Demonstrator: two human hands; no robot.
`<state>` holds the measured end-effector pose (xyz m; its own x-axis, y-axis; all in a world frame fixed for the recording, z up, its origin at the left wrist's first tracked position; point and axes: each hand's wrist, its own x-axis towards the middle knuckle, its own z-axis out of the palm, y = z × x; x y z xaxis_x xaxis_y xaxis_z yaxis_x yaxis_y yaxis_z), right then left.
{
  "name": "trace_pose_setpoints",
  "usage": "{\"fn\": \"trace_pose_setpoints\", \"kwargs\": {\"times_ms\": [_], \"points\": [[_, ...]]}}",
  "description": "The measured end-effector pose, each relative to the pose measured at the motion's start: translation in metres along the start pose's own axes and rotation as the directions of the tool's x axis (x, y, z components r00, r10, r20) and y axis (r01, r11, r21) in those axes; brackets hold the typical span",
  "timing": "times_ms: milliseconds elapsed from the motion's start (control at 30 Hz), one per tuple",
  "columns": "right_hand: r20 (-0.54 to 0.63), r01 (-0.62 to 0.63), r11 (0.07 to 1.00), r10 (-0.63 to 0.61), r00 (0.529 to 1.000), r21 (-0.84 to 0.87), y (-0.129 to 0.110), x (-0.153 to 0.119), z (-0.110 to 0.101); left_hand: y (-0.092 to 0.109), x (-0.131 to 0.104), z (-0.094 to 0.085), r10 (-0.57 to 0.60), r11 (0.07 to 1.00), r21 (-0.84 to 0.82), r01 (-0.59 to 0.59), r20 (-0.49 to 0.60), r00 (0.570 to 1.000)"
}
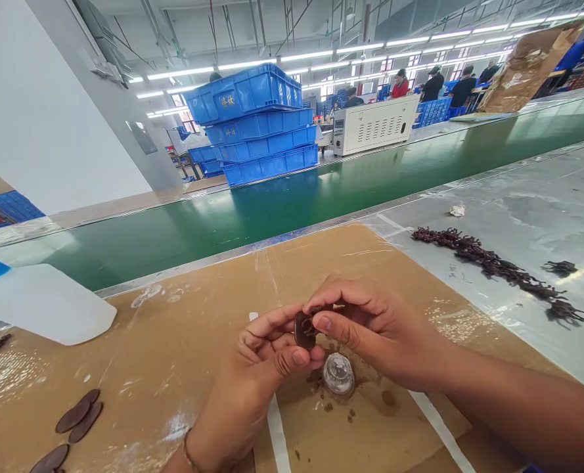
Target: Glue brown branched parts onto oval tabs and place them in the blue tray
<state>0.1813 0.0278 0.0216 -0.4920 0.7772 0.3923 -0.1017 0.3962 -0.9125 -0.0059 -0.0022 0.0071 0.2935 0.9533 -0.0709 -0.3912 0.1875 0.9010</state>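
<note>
My left hand (247, 384) is closed on a dark brown oval disc (302, 332), tilted up between thumb and fingers. My right hand (375, 322) pinches a small dark brown piece (315, 311) against the disc's upper edge; the fingers hide most of that piece. Just below the hands, a small clear glass pot (338, 374) stands on the brown table covering (183, 368), with dark wet spots around it. More dark brown oval discs (79, 415) lie at the lower left, some overlapping. A long row of thin, twisted dark brown pieces (489, 261) lies on the right.
A white plastic bottle with a blue top (50, 302) lies at the left. Beyond the table runs a green conveyor belt (198, 226). Stacked blue crates (267, 141), a pale metal machine casing (375, 125) and a cardboard box (523, 72) stand behind it. Several people (434, 85) are farther back.
</note>
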Motion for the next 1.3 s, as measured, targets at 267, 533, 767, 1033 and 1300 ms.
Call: {"fn": "trace_pose_setpoints", "kwargs": {"times_ms": [267,533,767,1033,1300], "points": [[0.048,0.01,1.0,-0.011,0.999,0.024,0.002,0.0,0.0,-0.001,0.001,0.0,0.025,1.0,-0.002,-0.025,0.005,1.0],[0.067,0.083,0.995,-0.078,0.995,-0.063,0.004,0.0,-0.003,0.003,0.003,0.001,-0.004,1.0,0.001,0.004,-0.011,1.0],[0.031,0.097,0.987,-0.094,0.995,-0.128,0.005,0.002,0.0,0.003,0.001,-0.001,-0.006,0.999,0.04,0.007,-0.02,1.0],[0.028,-0.023,0.999,0.024,0.999,-0.024,0.004,0.002,0.003,0.002,0.003,-0.002,-0.01,0.999,0.045,0.012,-0.034,0.999],[0.066,-0.228,0.925,0.218,0.974,0.304,0.007,0.003,0.011,-0.005,0.007,-0.005,0.02,0.997,0.077,-0.013,-0.084,0.996]]}}
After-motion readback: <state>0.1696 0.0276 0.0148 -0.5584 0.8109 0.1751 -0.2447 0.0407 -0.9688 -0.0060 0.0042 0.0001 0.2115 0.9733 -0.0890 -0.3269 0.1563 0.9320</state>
